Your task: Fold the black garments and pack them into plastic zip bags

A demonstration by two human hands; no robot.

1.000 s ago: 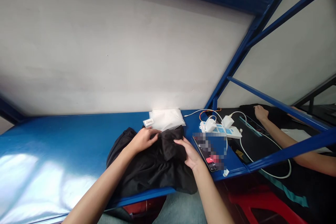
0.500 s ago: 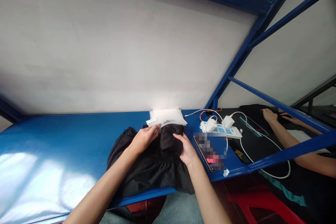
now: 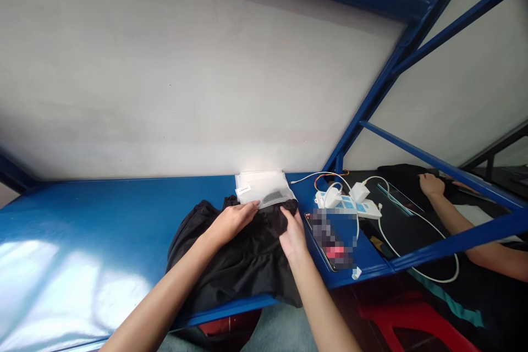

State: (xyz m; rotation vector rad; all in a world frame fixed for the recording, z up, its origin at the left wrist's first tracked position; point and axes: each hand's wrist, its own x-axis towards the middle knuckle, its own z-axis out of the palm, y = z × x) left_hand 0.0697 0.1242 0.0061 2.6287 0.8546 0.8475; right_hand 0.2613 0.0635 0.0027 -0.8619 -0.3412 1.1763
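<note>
Since the earlier frame both hands had advanced — left hand [image 3: 233, 219] and right hand [image 3: 293, 231], fingers curled shut on the crumpled black fabric garment [image 3: 243, 256], feeding its edge into the clear plastic bag [image 3: 264, 187] just behind it — mouth held open for entry.
</note>
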